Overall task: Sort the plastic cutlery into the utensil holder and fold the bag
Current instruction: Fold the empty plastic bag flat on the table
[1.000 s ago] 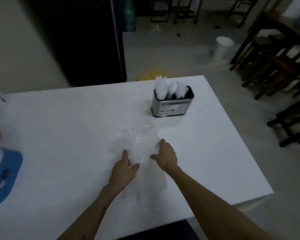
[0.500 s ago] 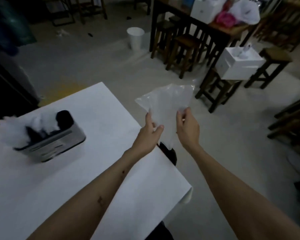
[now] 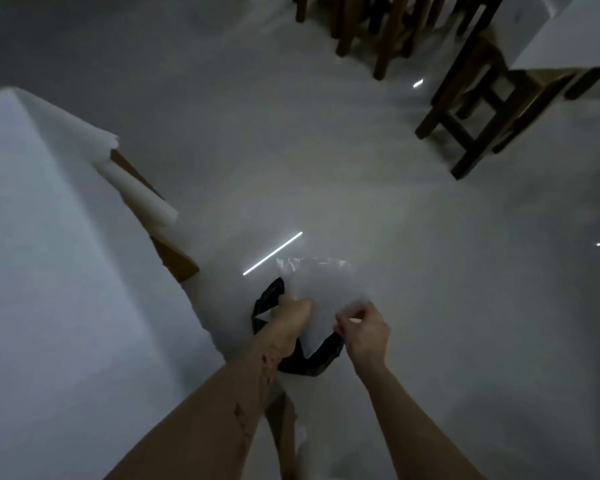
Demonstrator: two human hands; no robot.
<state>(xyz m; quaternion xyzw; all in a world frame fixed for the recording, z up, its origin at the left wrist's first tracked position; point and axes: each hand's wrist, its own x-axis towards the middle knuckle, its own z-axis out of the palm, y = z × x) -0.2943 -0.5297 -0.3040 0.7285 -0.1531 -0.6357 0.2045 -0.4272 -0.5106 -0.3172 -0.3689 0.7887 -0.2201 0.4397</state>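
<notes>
Only the head view here, so: we've got the clear plastic bag (image 3: 321, 296) held up in the lower middle of the frame, off the table (image 3: 49, 271) that fills the left side. Our left hand (image 3: 291, 315) is curled shut around the bag's left edge, and our right hand (image 3: 362, 329) is pinching the lower right corner between thumb and fingertips. Holding it by two sides like that keeps the floppy film spread so it can be creased, at least that's our read. Right underneath sits a black-lined bin (image 3: 309, 358) on the floor, mostly hidden by the bag and our wrists, so maybe the bag's getting binned instead of folded, can't say. The utensil holder and cutlery aren't in the frame. Wooden stools (image 3: 465, 133) are upper right, well apart from us.
</notes>
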